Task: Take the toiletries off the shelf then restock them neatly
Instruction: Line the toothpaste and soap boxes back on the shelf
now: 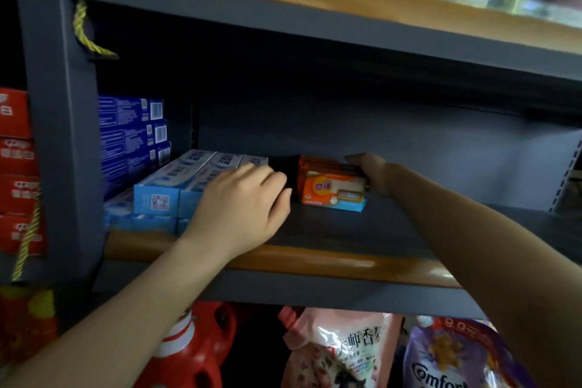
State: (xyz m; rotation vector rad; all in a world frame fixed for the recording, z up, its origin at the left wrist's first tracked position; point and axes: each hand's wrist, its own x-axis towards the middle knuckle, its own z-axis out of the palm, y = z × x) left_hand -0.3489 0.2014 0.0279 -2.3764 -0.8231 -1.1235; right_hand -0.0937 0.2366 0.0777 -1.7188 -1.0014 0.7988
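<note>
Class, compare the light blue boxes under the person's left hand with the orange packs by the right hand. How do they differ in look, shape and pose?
The light blue boxes are long and narrow, lying in a close row; the orange packs are short and squat. The boxes are stacked at the shelf's left end, and the packs stand alone further right. The left hand rests on the boxes; the right hand holds the packs from the side. Both share one shelf.

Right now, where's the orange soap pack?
Head view: the orange soap pack sits on the middle shelf, centre-right, held at its right end by the right hand, with the light blue toothpaste boxes to its left.
</note>
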